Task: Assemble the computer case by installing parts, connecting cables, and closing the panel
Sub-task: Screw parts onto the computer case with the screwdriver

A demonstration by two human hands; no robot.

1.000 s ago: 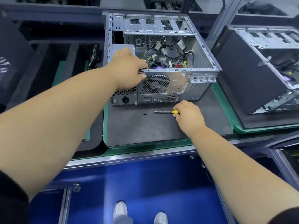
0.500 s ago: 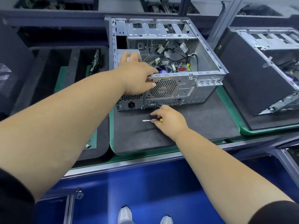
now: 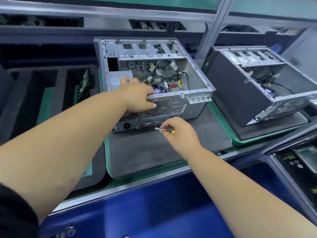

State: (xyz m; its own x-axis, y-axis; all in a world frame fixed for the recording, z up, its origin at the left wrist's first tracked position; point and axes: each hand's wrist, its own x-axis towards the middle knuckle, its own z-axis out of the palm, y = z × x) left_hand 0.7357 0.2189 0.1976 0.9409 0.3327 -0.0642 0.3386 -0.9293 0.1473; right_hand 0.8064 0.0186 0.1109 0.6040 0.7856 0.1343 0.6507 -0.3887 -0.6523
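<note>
An open grey computer case lies on its side on a dark mat, its rear panel with fan grille facing me. Cables and a board show inside. My left hand grips the top edge of the rear panel, thumb on the fan grille and fingers inside by the power supply. My right hand holds a small screwdriver with a yellow handle, lifted just off the mat, its tip pointing left near the rear ports.
A second open case lies on another mat to the right. A black foam tray with slots sits left, one slot holding a circuit board. A box is at lower right. The bench's metal edge runs below.
My right hand picked the screwdriver up from the mat and brought it left toward the case's rear ports. My left hand stayed on the rear panel. The camera moved closer.
</note>
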